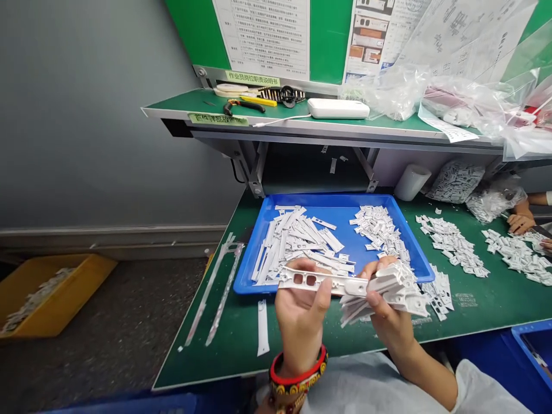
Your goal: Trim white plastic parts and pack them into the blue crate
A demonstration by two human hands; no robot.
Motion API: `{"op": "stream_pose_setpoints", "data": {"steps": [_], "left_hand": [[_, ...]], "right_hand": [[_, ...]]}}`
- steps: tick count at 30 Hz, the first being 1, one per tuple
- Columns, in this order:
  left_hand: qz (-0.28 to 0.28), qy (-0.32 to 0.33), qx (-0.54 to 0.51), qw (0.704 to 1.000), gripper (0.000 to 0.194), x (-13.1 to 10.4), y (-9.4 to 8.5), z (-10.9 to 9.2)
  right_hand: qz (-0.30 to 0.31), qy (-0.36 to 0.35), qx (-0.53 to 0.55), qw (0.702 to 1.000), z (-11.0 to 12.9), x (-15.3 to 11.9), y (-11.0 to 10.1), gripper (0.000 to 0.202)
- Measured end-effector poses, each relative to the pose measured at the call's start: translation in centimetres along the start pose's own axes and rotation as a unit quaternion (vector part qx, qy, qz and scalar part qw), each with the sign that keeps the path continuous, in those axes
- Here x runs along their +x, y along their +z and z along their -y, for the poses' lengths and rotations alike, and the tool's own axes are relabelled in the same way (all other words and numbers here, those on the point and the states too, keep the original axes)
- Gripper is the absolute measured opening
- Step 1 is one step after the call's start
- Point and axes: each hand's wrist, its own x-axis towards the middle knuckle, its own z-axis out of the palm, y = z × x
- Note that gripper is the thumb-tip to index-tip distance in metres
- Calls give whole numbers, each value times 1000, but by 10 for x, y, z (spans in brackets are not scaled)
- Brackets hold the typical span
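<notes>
My left hand [301,313] is closed round one end of a long white plastic strip [340,283] with two squarish holes near that end. A bunch of similar white plastic strips [399,287] is gripped in my right hand [390,322], fanned out and pointing several ways. The far end of the single strip reaches the fingers of my right hand. Just beyond both hands lies a blue tray [340,201], with a pile of long white strips [291,238] on its left side and small white pieces [382,227] on its right.
A lone white strip [263,328] lies on the green table [207,365]. More small white parts [452,244] are heaped to the right, near another person's hand [521,219]. Above runs a shelf [172,109] with pliers [244,106] and plastic bags. A yellow bin [86,276] stands at left.
</notes>
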Motion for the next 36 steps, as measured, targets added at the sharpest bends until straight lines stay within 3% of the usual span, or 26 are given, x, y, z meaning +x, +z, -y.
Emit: {"op": "stream_pose_setpoints", "data": {"steps": [3,8,12,17,21,25,29,32,34,36], "left_hand": [[0,56,30,998,26,-8,1,-6],[17,69,54,996,29,-8,3,-12],[41,50,61,996,32,-2,1,-11],[118,9,57,991,29,4,-3,-10],[164,-43,84,982,32,9,-5,-2],[221,-134,115,959,30,8,-7,35],[317,-155,176,919,25,8,-17,78],[317,-143,236,907,37,34,-39,91],[265,-109,294,912,34,64,-56,87],[238,-71,378,892,31,97,-69,79]], "right_hand": [[4,27,45,999,5,-5,5,29],[3,32,31,999,1,-10,3,30],[1,10,-4,1000,-3,-10,2,31],[9,-46,-5,999,1,-8,12,37],[3,-87,-4,996,-19,-10,2,43],[-59,-153,-120,979,-47,-29,-27,40],[-212,-83,-276,934,-39,-48,-71,38],[-363,-53,-370,854,-19,-45,-136,29],[-488,-49,-440,753,-17,-40,-190,39],[-531,-37,-464,709,-29,-38,-238,48]]}}
